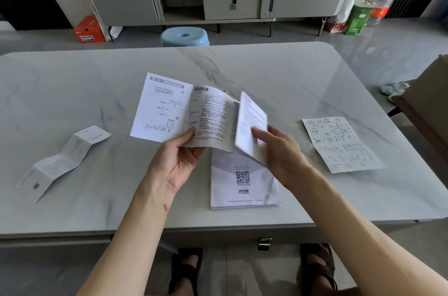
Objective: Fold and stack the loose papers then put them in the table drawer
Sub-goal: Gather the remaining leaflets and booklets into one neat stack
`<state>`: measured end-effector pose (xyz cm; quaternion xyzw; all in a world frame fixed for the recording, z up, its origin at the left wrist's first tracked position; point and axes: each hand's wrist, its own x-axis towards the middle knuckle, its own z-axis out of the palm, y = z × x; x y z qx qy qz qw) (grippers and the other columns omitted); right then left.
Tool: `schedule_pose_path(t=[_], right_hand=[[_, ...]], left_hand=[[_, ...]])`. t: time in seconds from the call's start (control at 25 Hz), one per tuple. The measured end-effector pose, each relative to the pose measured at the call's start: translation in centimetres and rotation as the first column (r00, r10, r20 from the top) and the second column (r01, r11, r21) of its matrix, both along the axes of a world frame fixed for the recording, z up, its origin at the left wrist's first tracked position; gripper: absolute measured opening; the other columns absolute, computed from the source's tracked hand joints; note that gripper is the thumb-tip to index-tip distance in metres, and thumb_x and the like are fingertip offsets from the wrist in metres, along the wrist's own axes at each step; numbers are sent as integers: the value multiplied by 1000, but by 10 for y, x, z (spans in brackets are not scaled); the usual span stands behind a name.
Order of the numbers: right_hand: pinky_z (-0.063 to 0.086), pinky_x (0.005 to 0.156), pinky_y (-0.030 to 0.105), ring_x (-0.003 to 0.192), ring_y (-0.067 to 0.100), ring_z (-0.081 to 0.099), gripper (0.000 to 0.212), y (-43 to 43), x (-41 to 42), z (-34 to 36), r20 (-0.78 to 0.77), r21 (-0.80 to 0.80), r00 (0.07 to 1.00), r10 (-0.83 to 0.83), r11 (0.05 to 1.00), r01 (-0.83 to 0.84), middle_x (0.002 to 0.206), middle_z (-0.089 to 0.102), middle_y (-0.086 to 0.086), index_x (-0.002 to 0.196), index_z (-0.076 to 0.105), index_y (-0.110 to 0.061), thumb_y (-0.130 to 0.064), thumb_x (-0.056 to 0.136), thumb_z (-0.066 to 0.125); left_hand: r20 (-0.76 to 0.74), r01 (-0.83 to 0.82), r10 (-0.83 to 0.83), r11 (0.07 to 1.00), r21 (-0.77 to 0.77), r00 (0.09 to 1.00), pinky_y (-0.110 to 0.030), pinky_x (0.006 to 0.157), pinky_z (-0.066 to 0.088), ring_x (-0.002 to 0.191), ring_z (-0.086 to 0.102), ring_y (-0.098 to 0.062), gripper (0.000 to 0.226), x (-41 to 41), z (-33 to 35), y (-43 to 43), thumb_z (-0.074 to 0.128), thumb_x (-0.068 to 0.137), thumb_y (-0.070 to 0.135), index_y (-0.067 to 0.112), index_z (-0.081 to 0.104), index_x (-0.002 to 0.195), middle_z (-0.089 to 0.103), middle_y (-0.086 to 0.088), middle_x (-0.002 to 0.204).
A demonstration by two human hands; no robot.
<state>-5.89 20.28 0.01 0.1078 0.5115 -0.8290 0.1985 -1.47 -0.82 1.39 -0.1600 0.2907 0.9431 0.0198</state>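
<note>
Both hands up over the middle of the desk point(278, 65), working one printed leaflet point(184, 111). Left hand point(178, 162) has its fingers clamped on the leaflet's lower edge near the centre fold, thumb on top; the left panel with diagrams is flat and facing up, the text panel next to it bows slightly. Right hand point(281, 152) has its fingers closed on the rightmost panel, which is swung upright and motion-blurred, so the exact pinch point is hard to read. Leaflet is held clear of the desk surface, partly open, not folded yet. Directly under the hands, near the front edge of the desk, lies a folded stack point(244, 181) with a QR code and barcode facing up. Long accordion-creased strip point(63, 162) sits loose toward the left edge, still unfolded and zigzagging. Flat sheet with line drawings point(341, 144) lies toward the right edge, well apart from the stack. Drawer handle point(264, 243) shows under the front edge of the desk, drawer looks closed.
</note>
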Motion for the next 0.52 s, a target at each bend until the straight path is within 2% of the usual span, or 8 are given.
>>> schedule_pose_path(t=[0.08, 0.16, 0.28, 0.32, 0.36, 0.4, 0.48, 0.52], right_hand=[[59, 84, 38, 97, 30, 72, 36, 2, 4, 8, -130, 193, 991, -32, 979, 57, 110, 73, 15, 115, 66, -1, -1, 79, 72], [60, 81, 35, 94, 28, 73, 28, 5, 5, 12, -261, 351, 964, -38, 927, 132, 102, 76, 10, 108, 70, -5, -2, 80, 72], [59, 83, 43, 92, 21, 72, 24, 7, 7, 16, -397, 546, 918, 21, 809, 218, 98, 76, -1, 102, 70, -17, -9, 80, 63], [58, 84, 44, 93, 21, 71, 25, 6, 7, 17, -412, 568, 910, 47, 794, 216, 99, 76, -2, 101, 68, -18, -10, 80, 58], [57, 86, 42, 95, 21, 70, 25, 3, 8, 18, -407, 534, 911, 63, 825, 181, 102, 75, -1, 103, 68, -19, -11, 83, 55], [55, 89, 40, 101, 20, 68, 24, 0, 9, 20, -379, 435, 922, 75, 894, 106, 109, 74, 1, 109, 67, -19, -14, 89, 53], [45, 102, 40, 123, 16, 57, 37, -6, 12, 23, -300, 212, 944, 139, 974, -76, 133, 63, -2, 126, 62, -26, -44, 96, 49], [41, 106, 39, 129, 11, 52, 48, -8, 13, 23, -299, 184, 938, 176, 975, -125, 140, 57, -9, 131, 58, -33, -58, 92, 48]], left_hand=[[-6, 3, -4, 995, -100, 1000, -35, 76, 60, 92, 73, -23, 29, 1, 0, 0, 54, 87, -1, 9, 69, 109, 73, -12, 108], [-32, 4, -11, 976, -217, 999, -34, 77, 59, 96, 70, -23, 36, 2, 0, 1, 51, 91, 0, 14, 61, 122, 71, -11, 113], [-20, 32, -42, 932, -360, 999, -36, 77, 59, 96, 69, -25, 38, 3, 2, 9, 51, 92, 0, 15, 58, 126, 70, -12, 115], [-6, 41, -47, 917, -397, 999, -38, 78, 59, 96, 69, -25, 36, 4, 2, 12, 51, 92, -1, 14, 59, 124, 71, -13, 115], [7, 52, -54, 904, -425, 999, -40, 81, 58, 98, 68, -27, 34, 4, 1, 14, 51, 92, -1, 14, 61, 122, 70, -13, 116], [19, 62, -60, 897, -438, 998, -42, 85, 57, 101, 67, -28, 34, 4, 1, 17, 51, 92, -1, 13, 61, 121, 70, -14, 117], [20, 72, -71, 902, -425, 997, -42, 87, 56, 103, 68, -28, 35, 4, 2, 21, 51, 92, -2, 9, 60, 124, 70, -15, 118], [11, 74, -77, 908, -413, 997, -41, 85, 58, 101, 69, -27, 36, 4, 3, 25, 52, 92, -2, 8, 59, 125, 71, -14, 116]])
